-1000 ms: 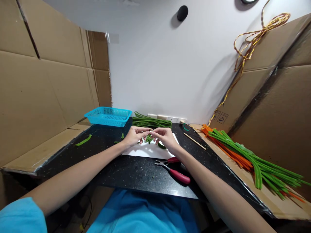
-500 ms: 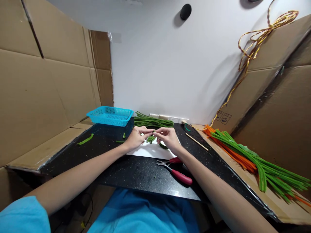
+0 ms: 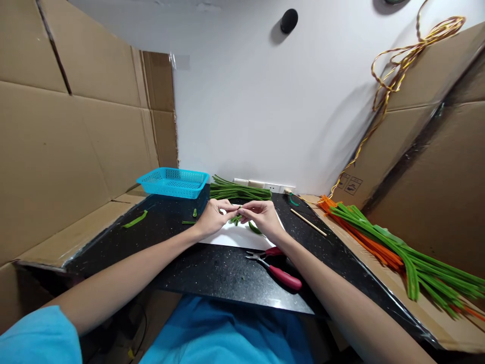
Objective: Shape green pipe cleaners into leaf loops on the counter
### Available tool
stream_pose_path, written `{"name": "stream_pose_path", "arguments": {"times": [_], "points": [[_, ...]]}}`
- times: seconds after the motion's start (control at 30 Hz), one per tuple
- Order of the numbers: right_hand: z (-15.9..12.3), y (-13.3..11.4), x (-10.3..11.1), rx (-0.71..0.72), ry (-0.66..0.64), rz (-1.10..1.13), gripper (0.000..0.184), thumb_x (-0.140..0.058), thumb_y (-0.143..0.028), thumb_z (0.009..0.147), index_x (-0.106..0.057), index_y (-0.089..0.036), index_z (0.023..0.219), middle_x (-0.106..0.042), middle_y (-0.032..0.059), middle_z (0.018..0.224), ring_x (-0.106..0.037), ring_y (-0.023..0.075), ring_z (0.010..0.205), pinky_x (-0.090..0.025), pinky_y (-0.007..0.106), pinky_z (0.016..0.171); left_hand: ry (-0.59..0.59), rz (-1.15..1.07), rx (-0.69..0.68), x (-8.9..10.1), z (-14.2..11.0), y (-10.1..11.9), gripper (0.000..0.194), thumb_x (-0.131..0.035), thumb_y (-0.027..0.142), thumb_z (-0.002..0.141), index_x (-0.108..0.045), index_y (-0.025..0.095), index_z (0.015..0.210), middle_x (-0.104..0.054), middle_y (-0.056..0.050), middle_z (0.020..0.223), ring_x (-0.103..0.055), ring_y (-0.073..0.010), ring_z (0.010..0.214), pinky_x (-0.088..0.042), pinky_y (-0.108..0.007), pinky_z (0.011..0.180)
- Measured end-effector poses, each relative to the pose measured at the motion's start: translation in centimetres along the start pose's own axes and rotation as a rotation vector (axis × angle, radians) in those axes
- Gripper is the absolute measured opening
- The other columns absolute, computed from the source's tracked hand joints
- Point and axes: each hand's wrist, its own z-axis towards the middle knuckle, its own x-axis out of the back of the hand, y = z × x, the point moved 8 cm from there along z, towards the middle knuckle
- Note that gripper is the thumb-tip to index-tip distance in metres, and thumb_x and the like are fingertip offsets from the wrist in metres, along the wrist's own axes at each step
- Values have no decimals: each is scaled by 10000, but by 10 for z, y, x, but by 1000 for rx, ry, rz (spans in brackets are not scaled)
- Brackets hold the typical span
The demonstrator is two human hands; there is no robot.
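My left hand (image 3: 214, 217) and my right hand (image 3: 264, 217) meet above a white sheet (image 3: 227, 237), fingertips pinched together. Between them is a small green pipe cleaner piece (image 3: 235, 220), mostly covered by the fingers. A curved dark green piece (image 3: 254, 228) lies on the sheet beside my right hand. Just in front of the sheet, red-handled cutting pliers (image 3: 282, 276) rest with their jaws apart, partly behind my right forearm. Short green bits (image 3: 194, 213) lie left of my left hand.
At the back stand a blue basket (image 3: 172, 183) and a bundle of dark green pipe cleaners (image 3: 240, 190). To the right are a wooden stick (image 3: 308, 222) and green (image 3: 401, 247) and orange pipe cleaners (image 3: 373, 245). A light green strip (image 3: 135, 219) lies left. Cardboard walls (image 3: 94, 131) flank the black table.
My hands stay pinched together in nearly the same place, with slight finger movement around the green piece. The whole view has shifted very slightly.
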Motion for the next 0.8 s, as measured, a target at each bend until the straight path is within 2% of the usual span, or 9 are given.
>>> {"name": "stream_pose_path", "arguments": {"times": [0.23,0.5,0.8], "points": [[0,-1,6,4,68,37,365,-931,-482,700,-830,-150,813,-783,85,715,-765,236,660,-673,389,673,-35,24,37,-7,-4,3,310,-782,299,828,-853,168,1101,-729,-101,909,-571,-131,674,-358,-219,488],[-3,-5,0,-18,34,-32,428,-915,-528,713,-824,-128,833,-784,97,727,-751,216,649,-663,373,685,-28,47,-40,-5,-5,6,165,-753,249,864,-876,184,951,-756,-99,860,-639,-166,763,-448,-248,600],[-4,-4,2,45,65,-52,383,-895,-501,758,-806,-137,839,-786,108,735,-768,235,661,-658,377,664,-18,74,-44,-3,-3,4,186,-774,308,880,-874,195,988,-770,-103,865,-665,-182,771,-473,-261,616]]}}
